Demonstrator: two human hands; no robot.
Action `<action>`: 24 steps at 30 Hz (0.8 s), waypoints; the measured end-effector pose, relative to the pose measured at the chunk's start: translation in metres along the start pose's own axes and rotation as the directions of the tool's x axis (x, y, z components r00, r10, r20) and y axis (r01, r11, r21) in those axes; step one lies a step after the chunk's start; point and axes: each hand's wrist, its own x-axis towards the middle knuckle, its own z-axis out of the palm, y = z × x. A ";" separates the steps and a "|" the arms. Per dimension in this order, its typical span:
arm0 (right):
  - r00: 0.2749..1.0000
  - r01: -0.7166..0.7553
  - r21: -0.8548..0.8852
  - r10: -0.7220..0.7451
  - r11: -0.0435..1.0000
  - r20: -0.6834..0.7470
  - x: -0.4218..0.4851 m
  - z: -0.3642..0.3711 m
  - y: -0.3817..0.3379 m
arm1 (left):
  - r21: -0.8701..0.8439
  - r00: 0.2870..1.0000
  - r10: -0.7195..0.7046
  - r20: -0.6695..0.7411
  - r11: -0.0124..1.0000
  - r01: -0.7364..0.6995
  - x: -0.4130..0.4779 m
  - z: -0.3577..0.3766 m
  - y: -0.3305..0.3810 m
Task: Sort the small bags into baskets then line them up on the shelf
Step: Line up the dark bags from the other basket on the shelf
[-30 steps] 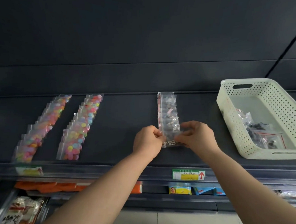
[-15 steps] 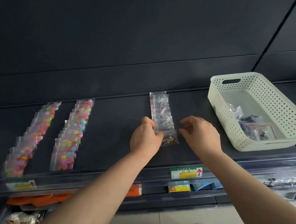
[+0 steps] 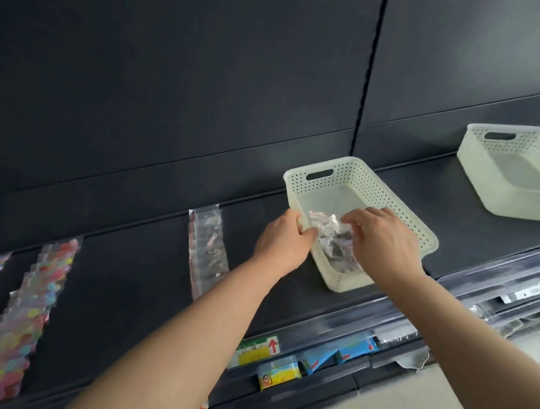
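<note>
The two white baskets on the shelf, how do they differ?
The near basket holds small clear bags; the far basket shows only bare floor. The left hand and right hand are at the near basket; nothing touches the far basket. Both are cream, perforated, with slot handles.

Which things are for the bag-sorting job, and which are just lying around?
For the job: left hand, right hand, clear bags, near basket, far basket, clear bag row, colourful bag rows, shelf.
Just lying about: price label, blue packets, yellow packet.
</note>
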 end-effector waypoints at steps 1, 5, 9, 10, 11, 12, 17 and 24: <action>1.000 -0.025 0.004 0.025 1.000 -0.003 0.002 -0.002 0.014 | 0.016 1.000 -0.007 -0.012 1.000 0.007 0.004 0.007 0.007; 0.994 -0.108 0.067 0.107 0.992 0.018 0.009 -0.005 0.060 | 0.018 0.998 -0.022 -0.061 1.000 0.023 0.017 0.029 0.030; 0.993 -0.117 0.159 0.115 0.980 0.018 0.021 -0.003 0.092 | 0.027 0.998 -0.022 -0.057 0.999 0.023 0.031 0.043 0.051; 0.994 -0.112 0.175 0.111 0.978 0.012 0.024 -0.003 0.098 | 0.043 0.998 -0.027 -0.057 0.999 0.029 0.034 0.046 0.056; 0.994 -0.106 0.186 0.107 0.977 0.005 0.027 -0.004 0.103 | 0.095 0.997 -0.022 -0.073 0.995 0.029 0.036 0.049 0.062; 0.995 -0.098 0.193 0.100 0.976 -0.003 0.029 -0.005 0.108 | 0.192 0.994 0.009 -0.111 0.981 0.012 0.038 0.051 0.068; 0.997 -0.053 0.218 0.065 0.975 -0.049 0.033 -0.008 0.131 | 0.482 0.941 0.335 -0.049 0.833 -0.271 0.043 0.069 0.104; 0.998 -0.025 0.264 0.037 0.964 -0.044 0.038 -0.004 0.147 | 0.608 0.970 0.162 0.179 0.758 -0.239 0.060 0.103 0.125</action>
